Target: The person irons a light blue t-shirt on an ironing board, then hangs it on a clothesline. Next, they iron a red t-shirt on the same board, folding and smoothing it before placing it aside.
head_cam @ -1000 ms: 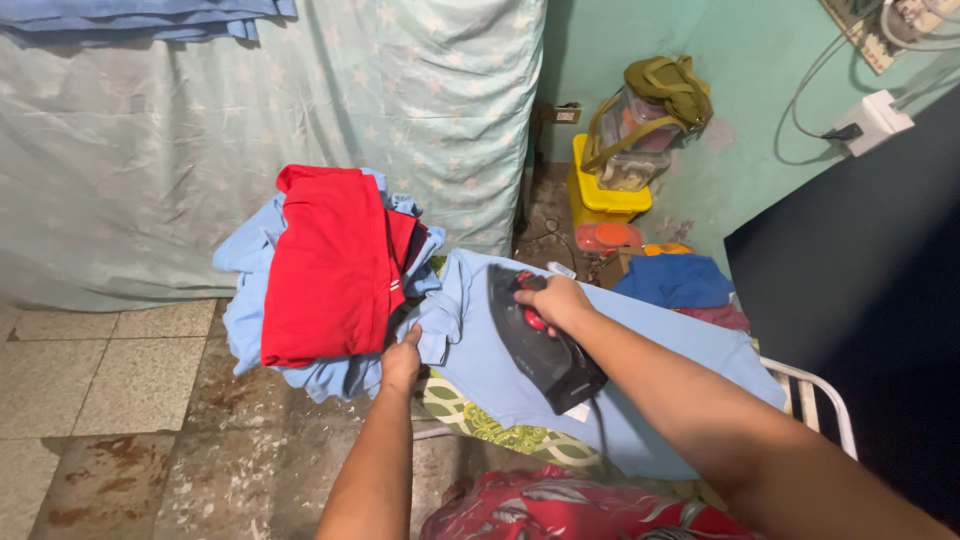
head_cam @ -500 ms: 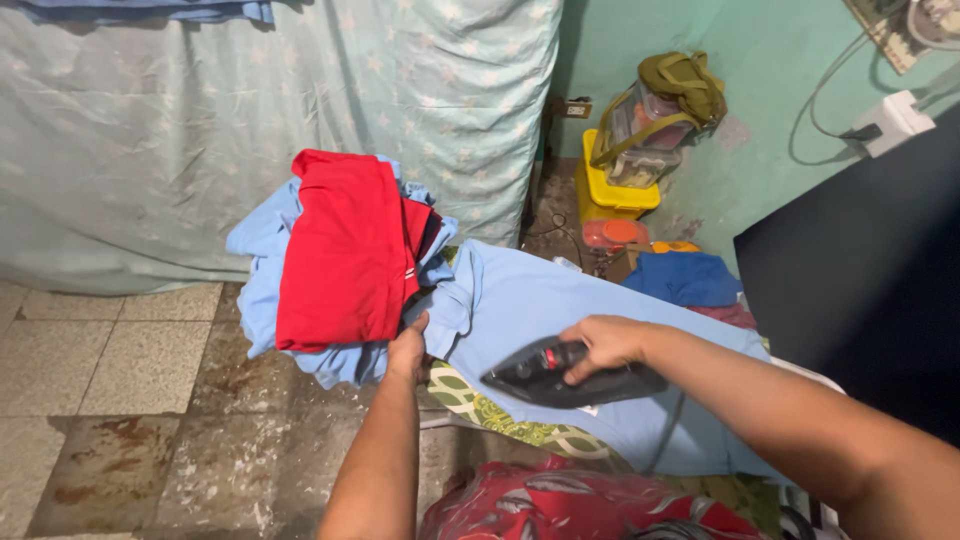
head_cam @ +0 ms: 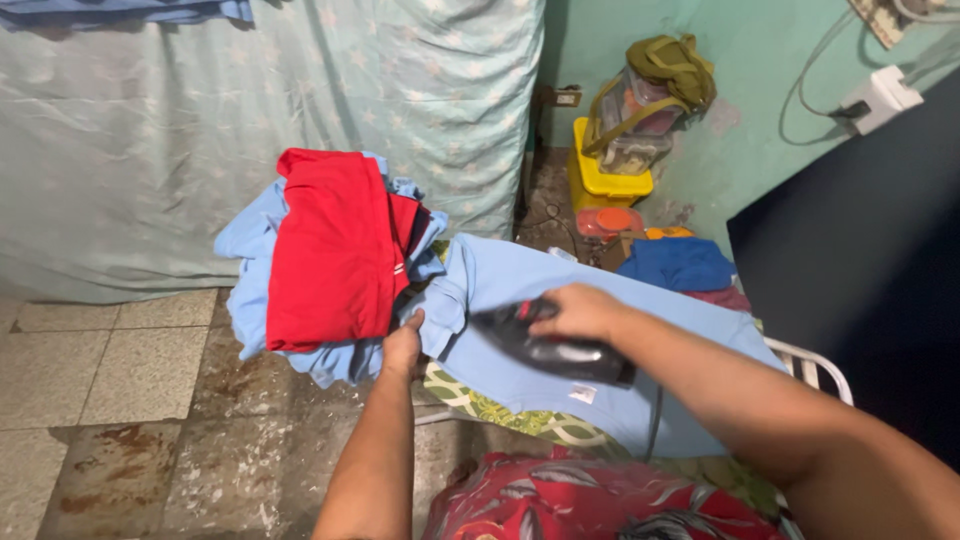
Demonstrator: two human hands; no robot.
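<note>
My right hand (head_cam: 583,310) grips the black iron (head_cam: 550,347), flat on the blue shirt (head_cam: 520,285) mid-board. My left hand (head_cam: 402,348) pinches the shirt's left edge, fingers closed, beside the red garment (head_cam: 335,250) at the board's (head_cam: 480,405) left end.

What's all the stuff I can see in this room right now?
iron: one, black, on the light blue shirt
light blue shirt: one, spread on the board
red garment: one, folded on a blue pile
patterned board cover: one, green, under the shirt
yellow box: one, by the green wall
dark blue cloth: one, far end of the board
left hand: pinching the shirt's edge
right hand: gripping the iron
</note>
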